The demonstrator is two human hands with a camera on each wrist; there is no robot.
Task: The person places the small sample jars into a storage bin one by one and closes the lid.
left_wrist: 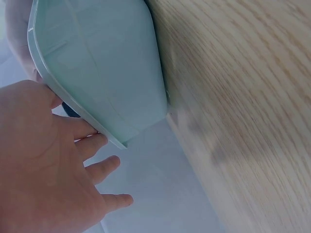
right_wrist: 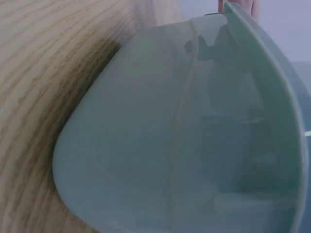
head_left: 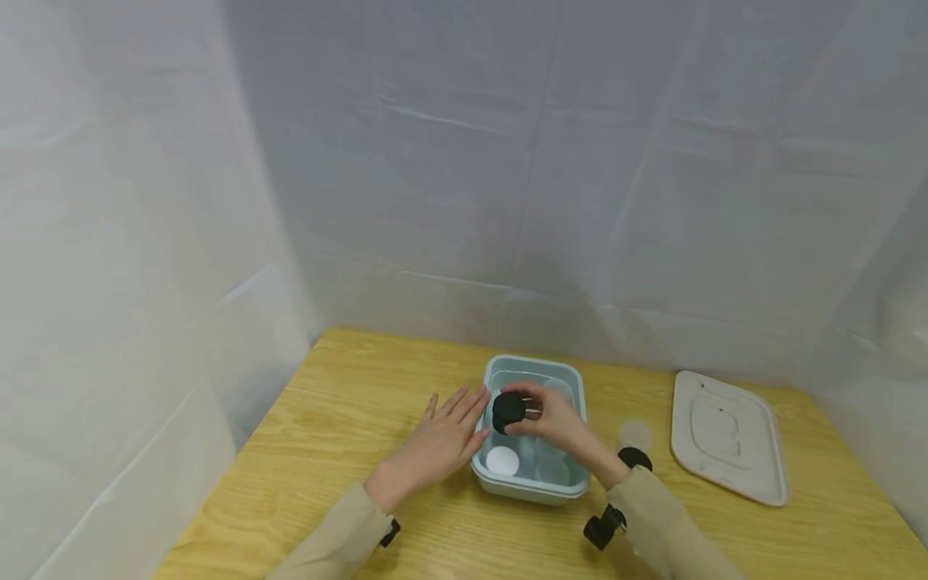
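Two hands work at a pale green tub (head_left: 535,483) near the middle of the worktop (head_left: 326,451). The right hand (head_left: 551,419) has its fingers curled round a small black lid or jar (head_left: 508,411), holding it just above the tub's open top. The left hand (head_left: 442,439) lies with fingers straight and spread, pressed flat against the tub's left wall; the left wrist view shows the same open palm (left_wrist: 43,165) against the tub's rim (left_wrist: 73,104). To my eye the black piece wants a firm pinch and a level carry, with the left hand bracing so the tub does not slide. Inside the tub sit a white round piece (head_left: 503,461) and some clear pieces, too faint to name. Just right of the tub stand another black-topped item (head_left: 635,457) and a clear disc (head_left: 636,435), and farther right the tub's cream cover (head_left: 727,435) lies flat. The wood-grain surface is walled round by white sheeting (head_left: 507,161).
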